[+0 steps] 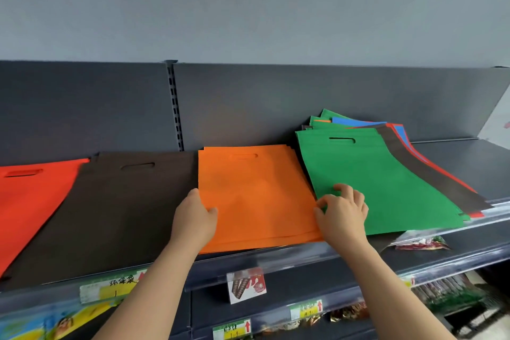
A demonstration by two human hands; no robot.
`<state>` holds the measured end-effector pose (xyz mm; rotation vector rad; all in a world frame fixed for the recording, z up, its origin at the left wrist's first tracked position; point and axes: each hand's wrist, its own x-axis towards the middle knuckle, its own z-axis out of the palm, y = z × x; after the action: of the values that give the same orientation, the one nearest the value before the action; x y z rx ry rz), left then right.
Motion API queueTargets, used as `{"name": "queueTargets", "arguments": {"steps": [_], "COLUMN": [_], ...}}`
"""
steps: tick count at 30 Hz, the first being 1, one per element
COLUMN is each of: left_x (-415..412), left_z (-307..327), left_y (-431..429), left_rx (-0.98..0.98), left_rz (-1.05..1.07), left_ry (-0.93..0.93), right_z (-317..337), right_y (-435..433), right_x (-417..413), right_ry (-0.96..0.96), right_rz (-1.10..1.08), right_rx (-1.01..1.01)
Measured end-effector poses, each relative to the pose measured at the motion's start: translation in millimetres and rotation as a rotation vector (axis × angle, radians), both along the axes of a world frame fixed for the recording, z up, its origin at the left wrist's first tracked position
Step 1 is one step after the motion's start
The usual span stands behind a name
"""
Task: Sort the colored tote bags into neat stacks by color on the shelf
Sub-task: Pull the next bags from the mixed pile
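Note:
A stack of orange tote bags (256,190) lies flat in the middle of the dark shelf (455,157). My left hand (194,212) presses against the stack's left edge, thumb on top. My right hand (343,210) rests at its right edge, fingertips on the lower left corner of the green bag (378,182). That green bag tops a mixed pile holding brown, red, blue and orange bags (397,132), fanned out to the right. A brown stack (116,207) lies left of the orange one, and a red stack (30,196) at the far left.
The shelf's front rail carries price tags (110,288) and a hanging picture card (246,286). Lower shelves hold packaged goods (422,243). A slotted upright (175,107) divides the dark back panel. Bare shelf surface shows to the right of the mixed pile.

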<state>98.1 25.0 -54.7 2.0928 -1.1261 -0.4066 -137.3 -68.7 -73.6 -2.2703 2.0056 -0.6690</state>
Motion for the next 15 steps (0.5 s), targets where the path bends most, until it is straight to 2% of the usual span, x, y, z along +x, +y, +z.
{"name": "queueTargets", "arguments": {"steps": [8,11,15], "left_x": [-10.6,-15.7,-35.4], "left_z": [-5.0,-5.2,5.7], "left_y": [-21.3,-21.7,-25.7], "left_rx": [0.076,0.109,0.028], "left_rz": [-0.050,-0.018,-0.042], "left_ry": [-0.021,-0.109,-0.198], "right_z": [-1.0,1.4,13.0], "right_y": [-11.8,-16.2,-22.1], "right_x": [-18.8,-25.1,-49.3], "right_ry": [0.027,-0.036,-0.107], "right_rz": [-0.046,-0.012,0.004], "right_rx": [0.000,-0.026,-0.112]}}
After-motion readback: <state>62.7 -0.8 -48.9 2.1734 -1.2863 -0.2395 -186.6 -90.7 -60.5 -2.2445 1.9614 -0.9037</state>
